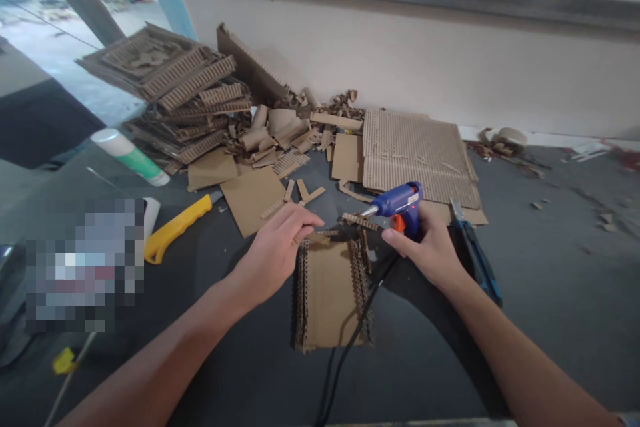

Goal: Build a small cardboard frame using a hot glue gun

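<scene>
Near scraps (287,130) and a blue cutter (477,255), the right hand (434,247) grasps a glue gun (400,200), its cord (380,284) crossing the cardboard panel (327,293); whether the left hand (275,240) pinches anything is unclear.

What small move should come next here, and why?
Probably bring the blue glue gun over the far end of the cardboard piece: the right hand already holds it with the nozzle pointing left, and the left hand is at that end's left corner.
</scene>
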Available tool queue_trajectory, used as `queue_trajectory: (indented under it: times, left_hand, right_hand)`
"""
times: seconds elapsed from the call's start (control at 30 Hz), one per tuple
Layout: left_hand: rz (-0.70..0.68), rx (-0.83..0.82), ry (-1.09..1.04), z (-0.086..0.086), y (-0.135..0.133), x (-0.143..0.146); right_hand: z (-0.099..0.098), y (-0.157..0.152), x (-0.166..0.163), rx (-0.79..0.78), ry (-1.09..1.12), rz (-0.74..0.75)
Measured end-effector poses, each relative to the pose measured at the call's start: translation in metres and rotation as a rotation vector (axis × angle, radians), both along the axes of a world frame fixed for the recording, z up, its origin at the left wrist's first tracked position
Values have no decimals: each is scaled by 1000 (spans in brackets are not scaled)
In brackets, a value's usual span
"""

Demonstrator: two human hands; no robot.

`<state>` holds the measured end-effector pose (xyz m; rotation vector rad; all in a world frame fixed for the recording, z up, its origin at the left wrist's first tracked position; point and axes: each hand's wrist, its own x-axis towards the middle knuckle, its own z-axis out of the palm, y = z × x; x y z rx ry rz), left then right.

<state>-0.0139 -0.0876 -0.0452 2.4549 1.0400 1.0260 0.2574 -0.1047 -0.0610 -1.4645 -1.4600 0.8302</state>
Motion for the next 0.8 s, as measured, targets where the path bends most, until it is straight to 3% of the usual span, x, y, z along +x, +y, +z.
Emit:
queue_trajectory:
  times: [0.3,0.67,0.8]
  left_hand:
    - [93,161,-186,-4,-8,15]
    - [-30,139,-247,-7,-11,18]
    - [-17,78,-158,-2,-10,14]
  right_hand:
    - [9,-14,-45,-101,204,34]
    - [21,-14,-61,-124,216,-64]
    - [21,-13,-59,-113,172,-70]
